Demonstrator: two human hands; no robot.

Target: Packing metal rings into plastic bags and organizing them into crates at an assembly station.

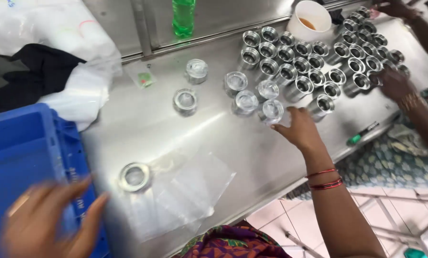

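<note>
My right hand (300, 129) reaches over the steel table (175, 129) with fingers spread, its fingertips touching a bagged metal ring (272, 111) beside a bare metal cylinder (322, 106). It holds nothing. My left hand (46, 220) is blurred at the lower left, open, over the edge of a blue plastic crate (27, 157). A bagged ring (134, 177) lies just right of it on clear plastic bags (185, 191). More bagged rings (245, 102) stand mid-table.
Several rows of bare metal cylinders (300, 62) fill the far right. Another person's hands (393, 81) work among them. A white cup (309, 21), a green bottle (183, 18), a green marker (362, 134) and white cloth over dark fabric (51, 52) are also present.
</note>
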